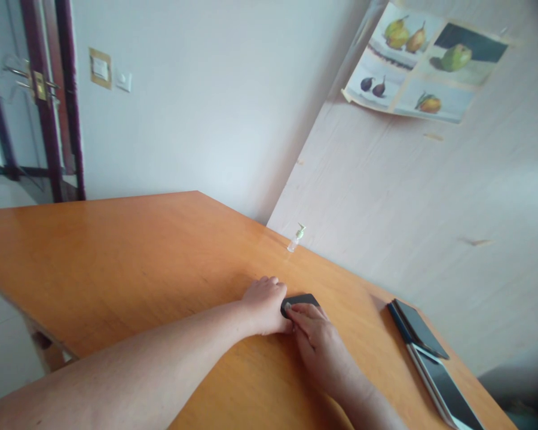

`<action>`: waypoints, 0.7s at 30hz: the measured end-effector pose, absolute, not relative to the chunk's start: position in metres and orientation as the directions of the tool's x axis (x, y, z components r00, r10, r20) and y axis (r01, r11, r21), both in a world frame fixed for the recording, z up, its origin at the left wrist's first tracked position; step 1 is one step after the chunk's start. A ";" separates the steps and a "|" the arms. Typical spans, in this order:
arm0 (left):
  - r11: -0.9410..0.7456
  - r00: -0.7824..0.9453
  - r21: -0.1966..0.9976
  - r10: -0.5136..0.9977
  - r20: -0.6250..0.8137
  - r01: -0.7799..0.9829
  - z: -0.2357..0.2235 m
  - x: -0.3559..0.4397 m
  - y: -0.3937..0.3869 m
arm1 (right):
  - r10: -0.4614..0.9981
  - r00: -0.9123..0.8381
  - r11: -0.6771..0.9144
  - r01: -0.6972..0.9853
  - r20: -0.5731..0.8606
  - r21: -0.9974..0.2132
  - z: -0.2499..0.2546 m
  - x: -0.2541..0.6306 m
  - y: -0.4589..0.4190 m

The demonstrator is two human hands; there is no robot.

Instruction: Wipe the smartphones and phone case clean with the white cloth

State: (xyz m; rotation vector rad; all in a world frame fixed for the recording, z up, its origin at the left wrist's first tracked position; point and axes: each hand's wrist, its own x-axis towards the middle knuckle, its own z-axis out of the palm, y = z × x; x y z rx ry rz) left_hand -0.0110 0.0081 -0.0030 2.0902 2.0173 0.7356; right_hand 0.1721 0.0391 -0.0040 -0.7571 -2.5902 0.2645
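Observation:
A small black flat object point(301, 300) with rounded corners, phone-like in shape, is between my hands just above or on the wooden table point(161, 251); its exact kind is unclear. My left hand point(266, 306) is closed around its left end, with most of the fingertips hidden. From the right, my right hand point(317, 337) reaches over the object's near side, thumb and fingers pinched together. A tiny pale spot point(287, 306) shows at those fingertips, too small to identify. Beyond the hands, near the table's back edge, stands a clear pump bottle point(295, 239) with a pale green top.
Dark flat notebook-like items point(419, 328) and a tablet-like device point(446, 385) lie along the table's right edge. Behind, a pale board point(385, 197) carries a sheet of fruit paintings point(424, 68). A door point(40, 89) and wall switches point(100, 68) are at the left.

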 end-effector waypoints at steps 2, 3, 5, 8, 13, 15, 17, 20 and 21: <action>-0.089 -0.022 0.425 0.968 0.249 0.901 -0.004 -0.012 0.009 | 0.553 -0.754 0.831 0.472 0.354 -0.294 -0.006 0.175 0.044; -0.092 -0.019 0.426 0.968 0.250 0.900 -0.003 -0.012 0.009 | 0.578 -0.729 0.816 0.505 0.367 -0.281 -0.008 0.178 0.051; -0.098 -0.012 0.431 0.969 0.245 0.897 -0.002 -0.012 0.009 | 0.649 -0.653 0.758 0.603 0.390 -0.250 -0.013 0.187 0.065; -0.095 -0.008 0.438 0.974 0.228 0.894 -0.001 -0.012 0.009 | 0.688 -0.607 0.715 0.661 0.399 -0.228 -0.016 0.190 0.071; -0.099 -0.010 0.425 0.969 0.247 0.900 -0.004 -0.012 0.010 | 0.559 -0.759 0.828 0.483 0.334 -0.287 -0.009 0.170 0.044; -0.101 -0.007 0.418 0.968 0.249 0.903 -0.004 -0.013 0.010 | 0.568 -0.760 0.822 0.503 0.316 -0.268 -0.007 0.169 0.045; -0.096 -0.006 0.409 0.970 0.241 0.908 -0.004 -0.012 0.010 | 0.649 -0.697 0.760 0.612 0.306 -0.218 -0.006 0.172 0.054; -0.096 0.004 0.398 0.974 0.227 0.912 -0.004 -0.012 0.011 | 0.745 -0.604 0.659 0.731 0.285 -0.176 -0.006 0.176 0.063; -0.099 0.006 0.399 0.974 0.228 0.912 -0.004 -0.012 0.012 | 0.742 -0.611 0.665 0.725 0.276 -0.180 -0.006 0.175 0.061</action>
